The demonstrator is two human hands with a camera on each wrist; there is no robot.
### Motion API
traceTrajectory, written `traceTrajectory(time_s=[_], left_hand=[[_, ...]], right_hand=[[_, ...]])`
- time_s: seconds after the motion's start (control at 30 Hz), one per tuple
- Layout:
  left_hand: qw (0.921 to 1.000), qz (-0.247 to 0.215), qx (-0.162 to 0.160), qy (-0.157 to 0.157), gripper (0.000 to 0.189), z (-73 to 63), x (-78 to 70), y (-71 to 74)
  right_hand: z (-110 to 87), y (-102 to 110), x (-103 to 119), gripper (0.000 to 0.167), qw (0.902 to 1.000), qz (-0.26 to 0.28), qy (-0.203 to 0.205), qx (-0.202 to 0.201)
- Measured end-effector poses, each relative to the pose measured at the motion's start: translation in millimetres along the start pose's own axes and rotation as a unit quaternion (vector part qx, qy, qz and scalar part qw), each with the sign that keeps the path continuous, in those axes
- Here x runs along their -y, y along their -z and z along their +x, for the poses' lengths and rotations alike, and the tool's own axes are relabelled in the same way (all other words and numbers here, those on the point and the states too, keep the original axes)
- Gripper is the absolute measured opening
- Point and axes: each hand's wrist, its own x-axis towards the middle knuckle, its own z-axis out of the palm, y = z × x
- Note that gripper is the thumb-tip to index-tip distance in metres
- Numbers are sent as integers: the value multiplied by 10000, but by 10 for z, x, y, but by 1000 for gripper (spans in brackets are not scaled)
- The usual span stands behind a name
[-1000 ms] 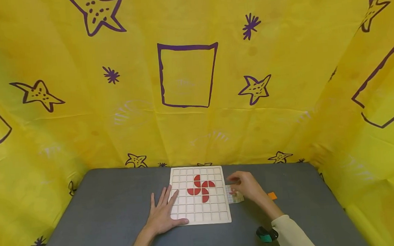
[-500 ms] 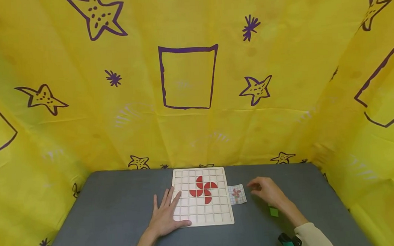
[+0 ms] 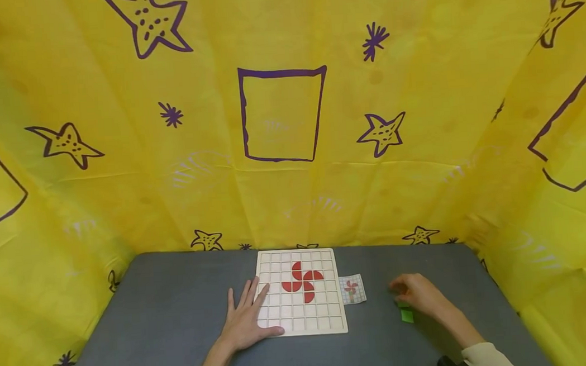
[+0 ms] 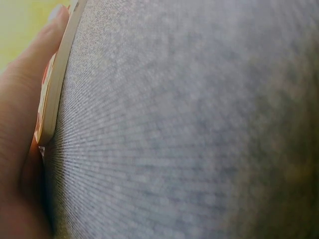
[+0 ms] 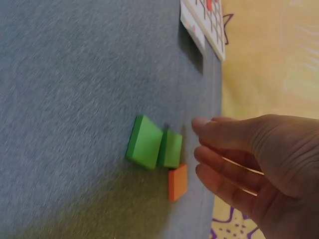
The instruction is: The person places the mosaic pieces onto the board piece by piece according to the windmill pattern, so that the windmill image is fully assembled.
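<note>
A pale board with a square grid (image 3: 326, 310) lies on the table, with several red quarter-round tiles (image 3: 292, 286) set as a pinwheel in its middle. My left hand (image 3: 243, 323) rests spread on the board's left side, thumb at the near edge. To the right, my right hand (image 3: 418, 294) hovers over the small loose tiles with fingers loosely bent, holding nothing. In the right wrist view, two green square tiles (image 5: 145, 143) and an orange tile (image 5: 178, 182) lie just beyond the fingertips, apart from them. The head view shows part of the green ones; the orange one is hidden there.
A small printed card (image 3: 355, 297) showing a red pinwheel on a grid lies against the board's right edge. The grey table (image 3: 174, 302) meets a yellow patterned cloth (image 3: 284, 206) at the back and sides.
My right hand has moved right, from over the card to above the loose tiles, uncovering the card. My left hand has stayed on the board.
</note>
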Motion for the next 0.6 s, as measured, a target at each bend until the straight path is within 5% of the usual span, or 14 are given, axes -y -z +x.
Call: traceTrajectory(time_s=[0.3, 0.6], left_hand=[[9998, 111, -162, -74, 113, -20, 22, 6], [10000, 15, 83, 12, 113, 5, 9, -5]], right_hand=[[-88, -13, -112, 27, 9997, -1, 110, 208], [-77, -66, -106, 29, 9983, -421, -61, 395]])
